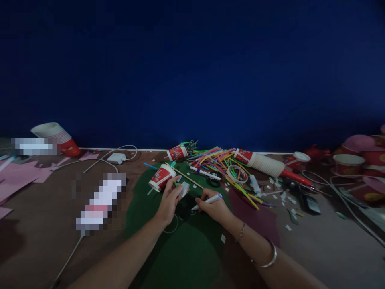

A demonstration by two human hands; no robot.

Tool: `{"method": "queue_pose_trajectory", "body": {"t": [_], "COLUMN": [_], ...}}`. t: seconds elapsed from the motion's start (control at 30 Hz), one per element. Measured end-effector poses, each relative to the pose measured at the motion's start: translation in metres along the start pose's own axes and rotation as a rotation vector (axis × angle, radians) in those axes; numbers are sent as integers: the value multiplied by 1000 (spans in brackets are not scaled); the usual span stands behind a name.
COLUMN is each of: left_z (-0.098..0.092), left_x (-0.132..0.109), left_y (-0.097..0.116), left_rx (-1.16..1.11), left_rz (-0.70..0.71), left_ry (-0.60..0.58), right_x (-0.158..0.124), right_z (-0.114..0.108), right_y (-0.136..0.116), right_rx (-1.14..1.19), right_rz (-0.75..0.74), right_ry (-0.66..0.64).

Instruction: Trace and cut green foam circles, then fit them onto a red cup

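Note:
My left hand (168, 200) is closed on a small translucent white piece (184, 189), whose kind I cannot make out. A bit of green shows by its fingertips. My right hand (215, 206) grips a white marker (212, 199) with a purple end, its tip pointing down and left toward dark round shapes on the green sheet (180, 257). Just beyond my left hand a red and white paper cup (162, 177) lies tilted on its side. A thin wooden stick (189, 178) runs from near the cup toward my right hand.
Colourful straws (210, 157), a second marker (205, 173) and a stack of paper cups (266, 164) lie beyond my hands. Scissors (191, 146) rest by another cup (177, 153). At left are a white charger (116, 158), cables and pink paper (22, 178). Scraps litter the right side.

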State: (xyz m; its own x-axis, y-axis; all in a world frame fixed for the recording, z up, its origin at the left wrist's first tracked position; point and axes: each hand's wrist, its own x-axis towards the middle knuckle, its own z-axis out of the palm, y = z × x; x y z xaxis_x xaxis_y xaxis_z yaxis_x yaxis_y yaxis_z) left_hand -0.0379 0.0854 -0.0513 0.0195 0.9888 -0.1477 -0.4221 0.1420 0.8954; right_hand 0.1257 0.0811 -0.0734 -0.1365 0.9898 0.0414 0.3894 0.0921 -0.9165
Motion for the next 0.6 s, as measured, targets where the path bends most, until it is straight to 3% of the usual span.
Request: {"method": "queue_pose_trajectory", "body": {"t": [0.6], "left_z": [-1], "left_x": [1], "left_y": [-1], "left_rx": [0], "left_rz": [5], "left_ry": [-8], "right_x": [0], "right_z": [1], "right_y": [1], "right_rx": [22], "right_rz": [15], "right_ry": [1]}}
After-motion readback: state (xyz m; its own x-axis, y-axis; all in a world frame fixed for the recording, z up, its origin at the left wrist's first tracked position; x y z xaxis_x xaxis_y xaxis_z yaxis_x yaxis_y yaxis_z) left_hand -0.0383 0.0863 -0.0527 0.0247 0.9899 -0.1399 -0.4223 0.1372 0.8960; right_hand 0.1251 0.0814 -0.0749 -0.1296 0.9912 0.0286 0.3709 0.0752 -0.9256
